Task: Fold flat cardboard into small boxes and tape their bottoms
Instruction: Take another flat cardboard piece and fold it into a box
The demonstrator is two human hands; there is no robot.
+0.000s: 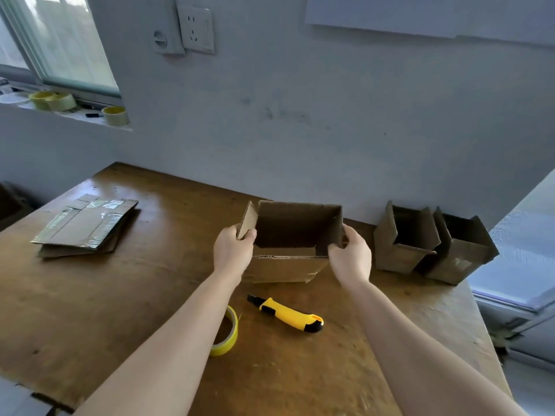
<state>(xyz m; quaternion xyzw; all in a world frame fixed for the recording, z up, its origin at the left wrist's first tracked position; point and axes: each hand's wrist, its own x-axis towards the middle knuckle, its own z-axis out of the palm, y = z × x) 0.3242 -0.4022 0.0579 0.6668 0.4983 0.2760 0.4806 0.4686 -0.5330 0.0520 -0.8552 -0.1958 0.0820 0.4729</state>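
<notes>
A small brown cardboard box (288, 265) stands opened up at the middle of the wooden table (105, 295), its mouth facing me. My left hand (232, 250) pinches its left side flap. My right hand (350, 256) grips the right flap and wall. A roll of yellow tape (229, 334) lies close by on the table, partly hidden under my left forearm. Beside it lies a yellow and black utility knife (289, 315). A stack of flat cardboard (87, 226) rests at the left of the table.
Two folded boxes (402, 241) (459, 250) stand at the right against the wall. Several tape rolls (115, 115) sit on the window sill at the upper left. The table's right edge runs near the folded boxes.
</notes>
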